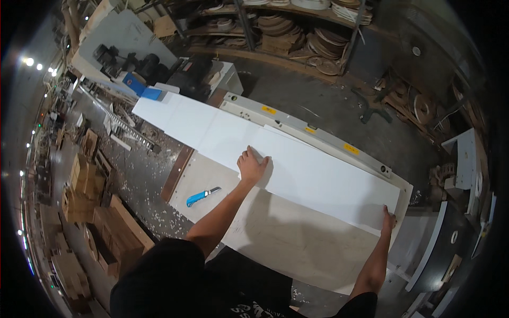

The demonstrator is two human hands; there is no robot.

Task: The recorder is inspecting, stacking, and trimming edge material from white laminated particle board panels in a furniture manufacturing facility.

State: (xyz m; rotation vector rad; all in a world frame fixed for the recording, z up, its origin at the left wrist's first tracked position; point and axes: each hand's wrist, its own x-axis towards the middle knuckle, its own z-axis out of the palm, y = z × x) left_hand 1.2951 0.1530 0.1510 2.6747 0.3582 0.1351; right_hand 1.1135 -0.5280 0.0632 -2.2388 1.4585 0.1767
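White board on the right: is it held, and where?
The right hand seems to hold the board by its right end; the left hand lies by its left end.

1. The camera sits up on the person's head and looks down — at the table just below.
2. It is close: the left hand is near the middle, the right hand at the lower right.
3. It sees very wide — straight edges bend, and the corners go black.
4. The black shirt is nearest, at the bottom; the shelves at the top look far.
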